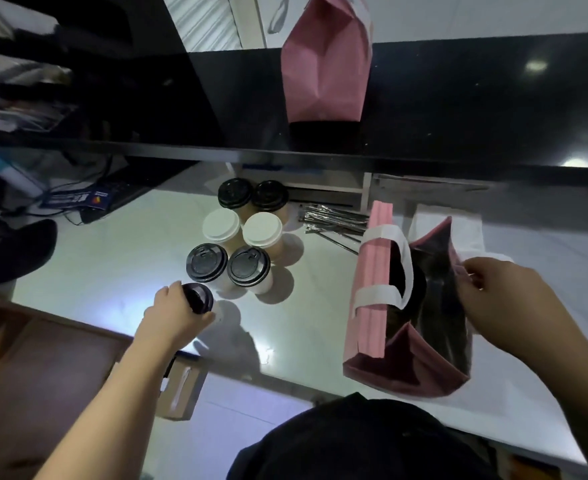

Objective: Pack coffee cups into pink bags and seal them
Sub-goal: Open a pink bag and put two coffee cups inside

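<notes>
Cup (200,299) sits at 7 o'clock of the six-cup cluster (242,237), left hand (174,315) wrapped round its upper wall under the black lid. Likely light, thin paper wall — squeeze gently, keep upright, don't lift by the lid; it could pop. Right hand (503,292) pinches the rim of the open bag (413,327) at 3 o'clock, holding the mouth wide. Bag is soft and floppy — needs that support. Sealed bag (325,64) stands on the shelf at 12.

White desk (119,258); bundle of wrapped straws (334,221) near its back edge; glossy black raised counter (458,109) behind; dark keyboard (126,195) and cables far left.
</notes>
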The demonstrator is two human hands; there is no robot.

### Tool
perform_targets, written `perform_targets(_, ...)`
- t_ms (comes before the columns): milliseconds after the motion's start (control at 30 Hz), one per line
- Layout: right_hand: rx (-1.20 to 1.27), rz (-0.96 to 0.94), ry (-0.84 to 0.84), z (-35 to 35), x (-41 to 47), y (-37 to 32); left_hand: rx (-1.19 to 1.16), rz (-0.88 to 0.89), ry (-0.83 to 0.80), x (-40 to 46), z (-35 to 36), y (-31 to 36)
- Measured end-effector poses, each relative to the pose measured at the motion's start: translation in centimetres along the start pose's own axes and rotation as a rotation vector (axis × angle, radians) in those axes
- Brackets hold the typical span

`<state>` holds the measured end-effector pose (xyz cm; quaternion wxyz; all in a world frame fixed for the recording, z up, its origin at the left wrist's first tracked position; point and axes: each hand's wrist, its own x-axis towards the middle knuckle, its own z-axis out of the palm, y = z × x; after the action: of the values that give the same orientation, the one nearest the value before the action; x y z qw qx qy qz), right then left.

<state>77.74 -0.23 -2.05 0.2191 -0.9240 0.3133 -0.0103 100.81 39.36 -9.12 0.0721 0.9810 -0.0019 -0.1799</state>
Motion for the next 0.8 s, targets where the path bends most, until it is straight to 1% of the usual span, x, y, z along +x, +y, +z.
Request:
perform_targets(200, -0.015, 0.000, -0.009, 0.1, 0.3, -0.1, -0.125, 0.004, 0.049, -0.1, 0.6, -1.3)
perform_targets(333, -0.001, 0.003, -0.020, 0.1, 0.4, -0.3, -0.101, -0.057, 0.065, -1.6, -1.6, -1.9)
perform_targets(400, 0.004, 0.009, -0.024, 0.0, 0.4, -0.4, -0.083, -0.064, 0.141, -3.0, -4.2, -2.1)
perform_targets(433, 0.010, 0.012, -0.023, 0.0, 0.3, -0.4, -0.088, -0.032, 0.208, -3.9, -5.8, -1.7)
perform_targets(500, 0.041, 0.027, -0.030, -0.2, 0.1, -0.5, -0.141, 0.119, 0.374, -6.0, -9.3, 0.1)
perform_targets(567, 0.077, 0.044, -0.039, -0.3, -0.1, -0.5, -0.262, 0.387, 0.491, -8.3, -12.6, 3.7)
perform_targets(600, 0.085, 0.050, -0.045, -0.3, -0.1, -0.5, -0.327, 0.529, 0.495, -9.6, -13.7, 6.1)
perform_targets(633, 0.081, 0.054, -0.051, -0.3, -0.1, -0.4, -0.379, 0.659, 0.460, -11.0, -14.3, 8.6)
perform_targets(700, 0.064, 0.055, -0.054, -0.4, -0.2, -0.1, -0.410, 0.884, 0.325, -13.4, -14.5, 13.6)
perform_targets(800, 0.087, 0.053, -0.061, -0.4, -0.5, 0.1, -0.257, 1.113, 0.129, -14.9, -12.8, 20.1)
